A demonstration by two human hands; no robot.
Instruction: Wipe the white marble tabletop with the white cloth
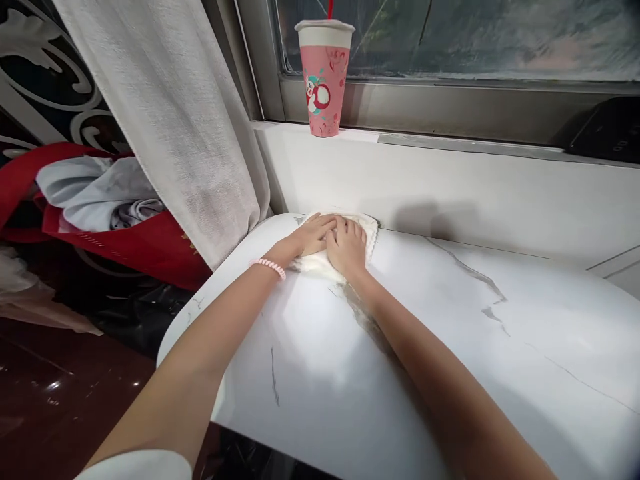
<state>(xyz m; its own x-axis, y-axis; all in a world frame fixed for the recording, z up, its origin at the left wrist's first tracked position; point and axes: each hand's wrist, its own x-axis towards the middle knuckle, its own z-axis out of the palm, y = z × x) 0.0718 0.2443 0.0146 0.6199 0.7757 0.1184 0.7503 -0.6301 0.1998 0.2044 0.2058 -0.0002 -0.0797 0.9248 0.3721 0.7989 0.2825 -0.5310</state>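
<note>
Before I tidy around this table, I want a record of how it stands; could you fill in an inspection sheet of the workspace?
Surface: white table with grey veining.
Things in use: cream cloth, lying near the table's far edge.
Clutter: pink cup upright on the window ledge; dark object at right, unclear; red bag of fabric at left.
Hands: left hand and right hand close together on the cloth.
Cables: nothing seen.
Surroundings: pale curtain, window.

Cloth (318, 265) fuzzy textile; tabletop (310, 360) smooth, glossy; cup (327, 80) matt paper; window frame (430, 101) dull metal.
</note>
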